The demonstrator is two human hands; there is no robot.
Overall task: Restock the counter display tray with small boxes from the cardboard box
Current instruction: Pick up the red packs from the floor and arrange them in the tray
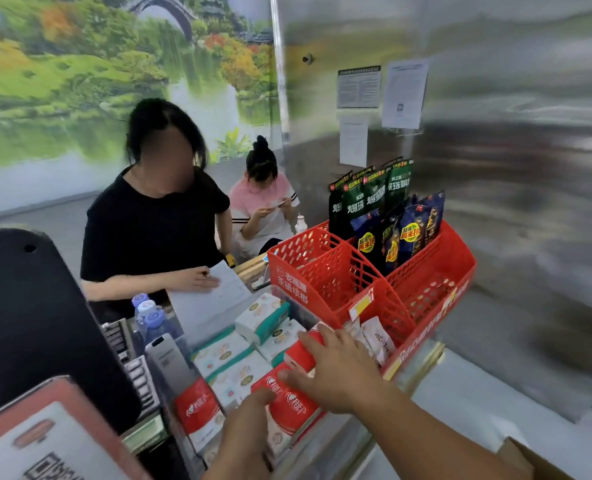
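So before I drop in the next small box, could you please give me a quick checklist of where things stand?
1. Right hand on the red boxes in the clear tray: ok.
2. Left hand steadying the near red box: ok.
3. Boxes sitting flush in their row: cannot tell, hands cover them.
4. Free slot left in the tray: cannot tell.
5. Red basket beside the tray clear of the hands: ok.
6. Cardboard box within reach at lower right: ok, only a corner shows.
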